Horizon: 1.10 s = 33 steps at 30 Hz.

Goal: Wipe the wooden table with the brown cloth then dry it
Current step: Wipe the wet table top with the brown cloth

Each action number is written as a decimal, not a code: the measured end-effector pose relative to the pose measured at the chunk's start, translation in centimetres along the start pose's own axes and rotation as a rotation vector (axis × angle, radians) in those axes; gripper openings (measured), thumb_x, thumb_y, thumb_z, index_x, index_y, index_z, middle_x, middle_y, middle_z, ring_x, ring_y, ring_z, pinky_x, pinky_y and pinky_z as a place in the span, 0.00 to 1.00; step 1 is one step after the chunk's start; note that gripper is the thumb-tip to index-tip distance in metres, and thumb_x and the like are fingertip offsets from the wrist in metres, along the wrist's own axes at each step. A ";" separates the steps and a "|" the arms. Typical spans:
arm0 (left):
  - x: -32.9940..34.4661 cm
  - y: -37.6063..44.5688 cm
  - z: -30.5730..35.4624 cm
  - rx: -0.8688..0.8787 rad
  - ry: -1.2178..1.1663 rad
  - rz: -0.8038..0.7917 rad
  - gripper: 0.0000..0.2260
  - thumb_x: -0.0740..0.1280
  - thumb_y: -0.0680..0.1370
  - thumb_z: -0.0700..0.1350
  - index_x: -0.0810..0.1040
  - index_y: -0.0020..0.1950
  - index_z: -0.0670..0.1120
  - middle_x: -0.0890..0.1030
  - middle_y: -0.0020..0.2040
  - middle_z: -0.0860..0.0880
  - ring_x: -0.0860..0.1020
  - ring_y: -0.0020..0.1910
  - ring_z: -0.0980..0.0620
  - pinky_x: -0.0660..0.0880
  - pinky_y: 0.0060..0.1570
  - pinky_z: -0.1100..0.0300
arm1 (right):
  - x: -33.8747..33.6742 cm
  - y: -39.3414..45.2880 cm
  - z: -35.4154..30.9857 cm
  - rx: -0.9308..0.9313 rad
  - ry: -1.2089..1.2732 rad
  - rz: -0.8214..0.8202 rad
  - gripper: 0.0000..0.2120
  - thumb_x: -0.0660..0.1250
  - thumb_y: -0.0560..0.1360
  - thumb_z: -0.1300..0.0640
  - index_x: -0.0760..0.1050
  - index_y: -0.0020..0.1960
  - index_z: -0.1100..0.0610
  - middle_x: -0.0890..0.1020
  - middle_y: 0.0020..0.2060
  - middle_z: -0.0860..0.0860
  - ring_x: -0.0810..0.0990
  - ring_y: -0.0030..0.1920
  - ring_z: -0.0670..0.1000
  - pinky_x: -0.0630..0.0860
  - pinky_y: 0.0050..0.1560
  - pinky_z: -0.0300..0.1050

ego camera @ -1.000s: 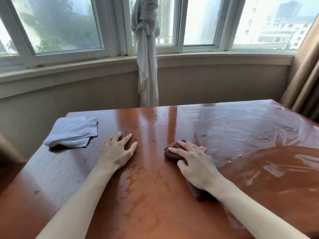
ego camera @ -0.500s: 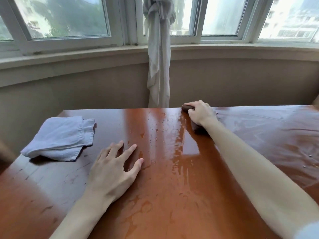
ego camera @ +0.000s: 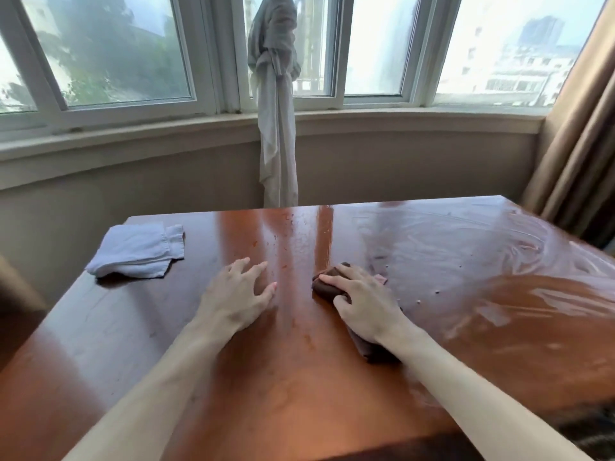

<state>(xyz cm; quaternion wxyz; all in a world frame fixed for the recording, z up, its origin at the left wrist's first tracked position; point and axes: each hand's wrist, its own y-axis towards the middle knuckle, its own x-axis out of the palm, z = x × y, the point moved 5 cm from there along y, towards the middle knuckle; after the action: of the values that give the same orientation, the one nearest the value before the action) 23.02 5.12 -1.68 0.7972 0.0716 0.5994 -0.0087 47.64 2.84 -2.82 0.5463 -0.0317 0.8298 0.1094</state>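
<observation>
- Brown cloth (ego camera: 324, 287) lies bunched on the wooden counter (ego camera: 299, 377), abt mid-width, slightly right of centre; most of it hidden under the right hand (ego camera: 361, 302), w/ a dark tail sticking out beneath the wrist toward the near edge.
- Right hand: palm down on the cloth, fingers curled over its front edge, thumb alongside the left side of the bundle; grips/presses it onto the counter.
- Small pinkish bit shows just beyond the right hand's fingers; can't tell if it's part of the cloth.
- Left hand (ego camera: 238, 296): flat on bare wood just left of the cloth, fingers spread & straight, holding nothing; apart from the cloth, w/ a strip of counter between them.
- Counter surface: right half looks wet, w/ swirly streaks and glare; a few small droplets or specks sit right of the cloth. Far centre has scattered droplets too. Left part looks duller, w/ faint scuff marks.
- White folded towel (ego camera: 136, 251) lies at the far-left corner of the counter, well apart from both hands.
- Behind the counter: low wall & sill under a bay window (ego camera: 113, 51); a pale knotted curtain (ego camera: 276, 104) hangs at centre, its bottom reaching the counter's far edge. Brown drape (ego camera: 579, 144) at far right.
- Both forearms bare, reaching in from the near edge.
</observation>
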 end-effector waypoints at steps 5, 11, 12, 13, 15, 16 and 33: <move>0.4 -9.3 3.5 0.093 0.017 -0.094 0.31 0.54 0.78 0.71 0.66 0.77 0.59 0.66 0.77 0.51 0.64 0.75 0.49 0.67 0.71 0.47 | -1.5 -11.6 -0.3 -0.062 0.077 -0.037 0.26 0.55 0.73 0.44 0.66 0.69 0.23 0.64 0.75 0.30 0.58 0.76 0.36 0.62 0.72 0.48; 1.5 -16.4 3.1 0.081 0.087 -0.010 0.33 0.50 0.77 0.73 0.63 0.79 0.60 0.64 0.79 0.50 0.60 0.78 0.47 0.58 0.76 0.47 | -2.6 -6.9 -1.3 0.200 -0.088 0.069 0.24 0.60 0.79 0.52 0.72 0.74 0.41 0.70 0.76 0.47 0.68 0.74 0.56 0.64 0.74 0.58; 1.7 -16.7 2.9 0.074 0.085 -0.006 0.33 0.50 0.77 0.73 0.63 0.79 0.61 0.63 0.79 0.50 0.59 0.78 0.47 0.57 0.77 0.48 | -1.5 -7.7 -1.9 0.153 -0.106 0.073 0.24 0.59 0.78 0.51 0.72 0.74 0.40 0.69 0.76 0.48 0.67 0.75 0.56 0.64 0.75 0.57; 1.9 -16.9 2.9 0.074 0.086 0.004 0.33 0.49 0.77 0.73 0.62 0.79 0.61 0.63 0.80 0.50 0.59 0.78 0.47 0.56 0.77 0.48 | -0.6 -9.2 -2.5 0.074 -0.084 0.072 0.25 0.58 0.77 0.49 0.72 0.73 0.38 0.70 0.76 0.45 0.66 0.76 0.54 0.63 0.76 0.56; 2.1 -17.1 3.0 0.070 0.087 0.039 0.33 0.49 0.77 0.73 0.63 0.78 0.62 0.63 0.79 0.51 0.60 0.78 0.47 0.56 0.77 0.48 | 0.1 -11.8 -2.5 -0.058 0.020 0.029 0.26 0.55 0.73 0.45 0.72 0.69 0.31 0.70 0.74 0.36 0.66 0.76 0.46 0.62 0.76 0.54; 2.0 -17.0 3.0 0.064 0.083 0.048 0.33 0.49 0.77 0.73 0.63 0.78 0.62 0.64 0.79 0.51 0.60 0.78 0.47 0.56 0.77 0.48 | -0.7 -11.7 -1.9 -0.064 0.053 0.003 0.25 0.55 0.73 0.44 0.72 0.68 0.29 0.70 0.73 0.33 0.67 0.74 0.44 0.63 0.76 0.54; 2.2 -17.1 2.9 0.054 0.078 0.037 0.33 0.48 0.76 0.74 0.59 0.79 0.65 0.60 0.81 0.53 0.57 0.80 0.49 0.53 0.78 0.50 | -2.2 -6.6 -2.3 0.245 -0.102 0.109 0.25 0.59 0.79 0.51 0.70 0.75 0.42 0.70 0.75 0.49 0.67 0.73 0.57 0.66 0.72 0.56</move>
<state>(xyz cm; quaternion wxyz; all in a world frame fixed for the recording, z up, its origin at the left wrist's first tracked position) 24.66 -12.01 -4.74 0.7710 0.1045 0.6282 -0.0071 47.59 -4.24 -0.92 0.5806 0.0859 0.8087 0.0384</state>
